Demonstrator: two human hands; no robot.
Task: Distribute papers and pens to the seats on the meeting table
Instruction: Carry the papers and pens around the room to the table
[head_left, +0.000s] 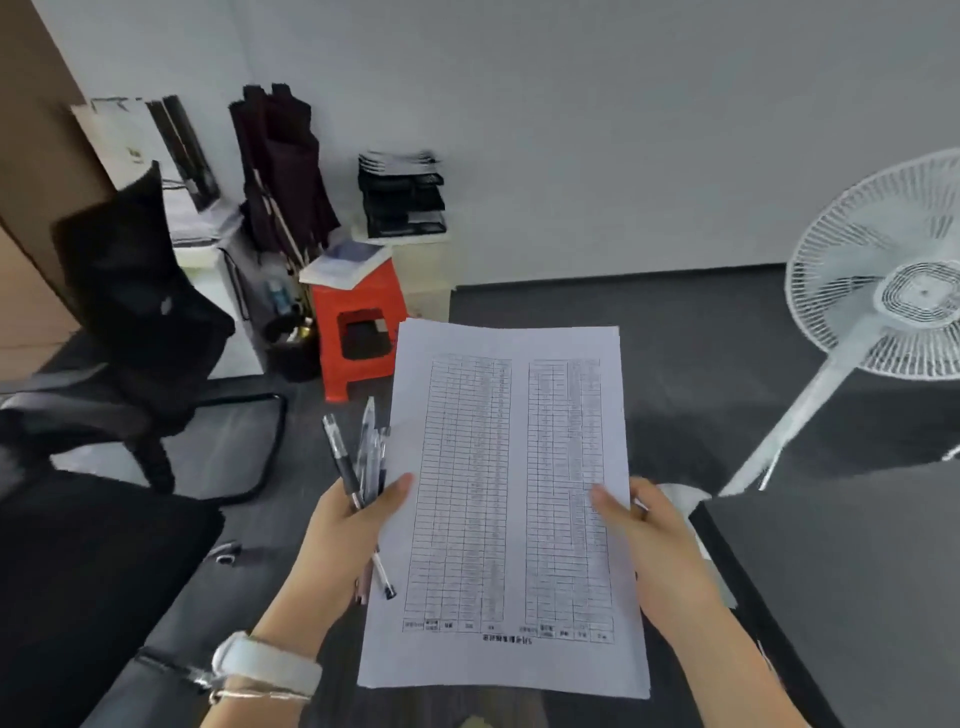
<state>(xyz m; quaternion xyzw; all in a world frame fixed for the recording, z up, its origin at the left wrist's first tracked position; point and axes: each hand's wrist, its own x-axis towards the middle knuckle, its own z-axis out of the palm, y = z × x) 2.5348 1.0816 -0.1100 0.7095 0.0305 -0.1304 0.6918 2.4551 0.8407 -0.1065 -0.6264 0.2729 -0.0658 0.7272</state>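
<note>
A stack of white papers (511, 499) printed with tables is held flat in front of me by both hands. My left hand (345, 525) grips the left edge of the papers together with several pens (358, 462), whose ends stick up above the fingers. My right hand (660, 551) pinches the right edge of the papers, thumb on top. The dark meeting table (841, 597) shows at the lower right, its corner just beyond my right hand.
A white standing fan (883, 291) is at the right. A red plastic stool (358, 332) with books stands ahead, beside black letter trays (402, 195). Black office chairs (135, 291) crowd the left. The floor is dark grey carpet.
</note>
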